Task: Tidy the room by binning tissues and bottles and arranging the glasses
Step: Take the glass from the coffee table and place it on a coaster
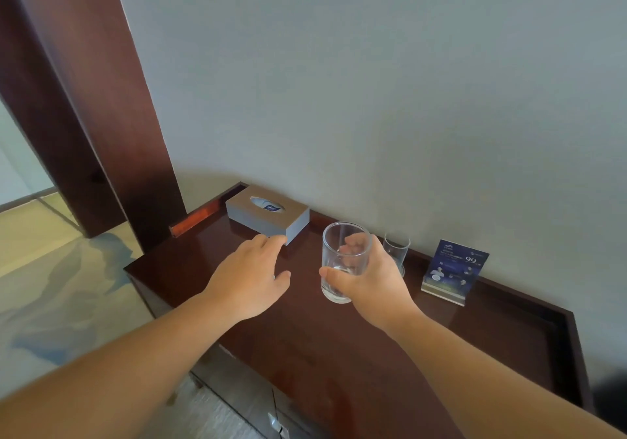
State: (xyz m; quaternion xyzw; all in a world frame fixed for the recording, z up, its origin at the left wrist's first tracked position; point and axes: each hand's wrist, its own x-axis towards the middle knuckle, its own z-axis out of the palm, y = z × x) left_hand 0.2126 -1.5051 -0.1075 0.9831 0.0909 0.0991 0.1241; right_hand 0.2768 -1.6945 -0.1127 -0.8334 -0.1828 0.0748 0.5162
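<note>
Desk: the dark brown wooden desk top with a raised rim [339, 353] carries everything; the rim keeps things along the wall.
Tissue box: the grey rectangular tissue box [268, 216] sits at ten o'clock from the glass you hold, against the wall, probably its proper place.
Right hand: your right hand [369, 279] wraps thumb and fingers round the glass's lower half, wrist straight, forearm reaching in from five o'clock.
Left hand: your left hand [249, 275] is flat, fingers loosely extended and holding nothing, fingertips at the box's near corner; contact cannot be told.
Card: the blue printed card in a clear stand [454, 269] stands at three o'clock.
Held glass: the clear cylindrical tumbler [341, 247] is near upright over the desk, likely being brought to its partner.
Second glass: a smaller clear glass [397, 250] waits at two o'clock, just behind your knuckles.
</note>
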